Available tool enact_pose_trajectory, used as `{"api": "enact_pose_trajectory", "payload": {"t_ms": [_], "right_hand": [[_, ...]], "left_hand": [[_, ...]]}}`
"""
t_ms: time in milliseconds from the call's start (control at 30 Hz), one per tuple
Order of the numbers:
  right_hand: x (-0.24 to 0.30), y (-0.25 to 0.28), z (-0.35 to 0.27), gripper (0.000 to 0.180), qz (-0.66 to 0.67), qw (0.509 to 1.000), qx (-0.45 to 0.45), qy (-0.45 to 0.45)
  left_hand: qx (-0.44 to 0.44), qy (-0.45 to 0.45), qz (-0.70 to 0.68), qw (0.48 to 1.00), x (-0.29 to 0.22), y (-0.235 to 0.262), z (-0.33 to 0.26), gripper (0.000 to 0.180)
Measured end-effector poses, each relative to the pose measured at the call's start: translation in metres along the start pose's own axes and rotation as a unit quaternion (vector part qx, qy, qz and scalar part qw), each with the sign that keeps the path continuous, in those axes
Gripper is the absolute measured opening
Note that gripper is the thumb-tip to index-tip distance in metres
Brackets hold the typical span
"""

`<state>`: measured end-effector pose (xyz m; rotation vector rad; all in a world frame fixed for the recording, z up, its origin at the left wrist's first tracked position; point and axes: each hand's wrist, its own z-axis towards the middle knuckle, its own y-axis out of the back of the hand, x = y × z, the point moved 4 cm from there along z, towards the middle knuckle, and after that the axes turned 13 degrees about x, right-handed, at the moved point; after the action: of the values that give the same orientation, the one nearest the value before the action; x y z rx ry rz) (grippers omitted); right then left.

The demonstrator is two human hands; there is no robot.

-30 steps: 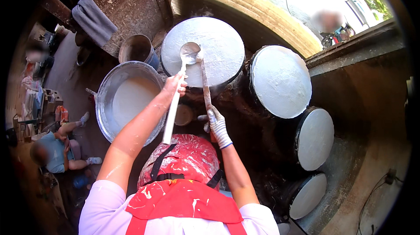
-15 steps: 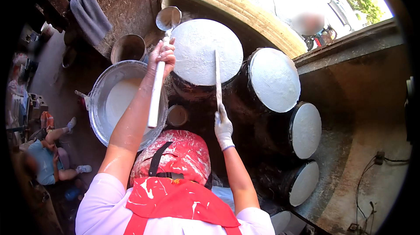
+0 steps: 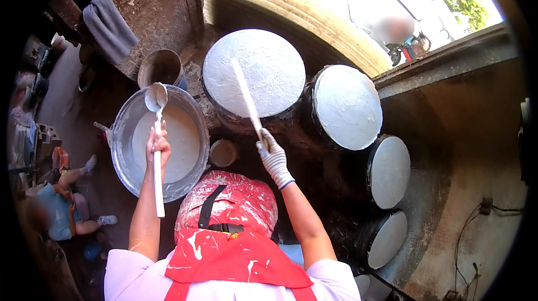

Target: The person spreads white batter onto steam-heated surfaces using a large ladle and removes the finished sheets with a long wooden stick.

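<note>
My bare left hand (image 3: 159,145) is wrapped round the long white handle of a metal ladle (image 3: 156,98). The ladle's bowl is over the far left part of a wide metal bucket (image 3: 121,161), which holds smooth white liquid (image 3: 175,152). My right hand (image 3: 274,158), in a striped knit glove, grips a long, thin pale stick (image 3: 246,92). The stick, slightly blurred, slants across a large round white surface (image 3: 274,60) on a dark drum; whether it touches that surface I cannot tell. White splashes mark my red apron (image 3: 235,256).
Several more white-topped drums (image 3: 348,108) curve down the right side. A small pot (image 3: 223,153) sits beside the bucket, and a rusty metal tub (image 3: 161,68) stands behind it. A grey towel (image 3: 110,24) hangs at upper left. A seated person (image 3: 59,211) is at far left.
My left hand has brought the ladle left and nearer to me, from beside the large drum to over the bucket. My right hand has shifted left, and the stick now tilts left.
</note>
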<state>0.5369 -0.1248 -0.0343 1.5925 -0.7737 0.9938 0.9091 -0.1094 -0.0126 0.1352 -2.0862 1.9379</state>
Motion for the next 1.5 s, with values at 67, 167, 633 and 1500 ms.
{"api": "enact_pose_trajectory", "payload": {"t_ms": [67,167,633,1500], "right_hand": [[-0.002,0.025,0.006,0.049,0.091,0.995,0.005,-0.044],[0.026,0.062,0.030,0.046,0.081,0.978,0.179,-0.067],[0.090,0.083,0.156,0.066,-0.663,0.516,0.345,0.418],[0.000,0.040,0.228,0.041,-0.519,0.686,0.508,0.047]], "left_hand": [[-0.024,-0.026,0.029,0.999,0.007,0.014,-0.023,0.041],[-0.028,-0.100,0.020,0.994,0.030,0.035,-0.051,0.040],[0.048,-0.274,-0.038,0.960,0.171,0.060,-0.101,0.041],[-0.080,-0.106,0.095,0.987,0.061,0.009,-0.095,0.042]]}}
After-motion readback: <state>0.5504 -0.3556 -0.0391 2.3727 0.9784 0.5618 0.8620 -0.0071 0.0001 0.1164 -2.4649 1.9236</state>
